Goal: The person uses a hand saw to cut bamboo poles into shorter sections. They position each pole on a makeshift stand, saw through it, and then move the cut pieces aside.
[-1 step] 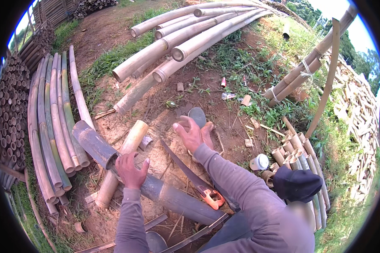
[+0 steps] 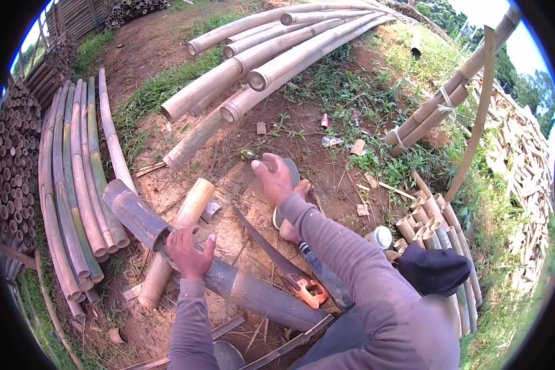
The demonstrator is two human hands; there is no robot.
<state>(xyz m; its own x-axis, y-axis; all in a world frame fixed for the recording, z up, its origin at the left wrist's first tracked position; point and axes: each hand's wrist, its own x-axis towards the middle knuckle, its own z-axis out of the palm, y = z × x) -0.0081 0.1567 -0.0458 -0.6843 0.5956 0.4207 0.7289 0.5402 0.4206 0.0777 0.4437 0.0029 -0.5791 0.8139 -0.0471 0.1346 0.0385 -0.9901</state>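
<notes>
"In the head view, where's the dark pole (image 2: 260, 295)?"
"Under the left hand (image 2: 190, 251), lying across a paler piece (image 2: 193, 205)."
"How is that hand?"
"Partly open, laid on the pole, thumb spread."
"And the right hand (image 2: 274, 180)?"
"Raised ahead, half open, fingers loosely bent, holding nothing that shows."
"The saw (image 2: 279, 259)?"
"Beside the pole, orange handle toward the person."

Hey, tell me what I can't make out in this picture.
All in the head view:
Left hand: palm hidden by its own back, over the dark bamboo pole.
Foot: partly covered by the right hand and wrist.
Short bamboo bundle: partly hidden by the dark cap.
Grey rounded thing: cut off by the lower edge.
Red item: too small.
</notes>
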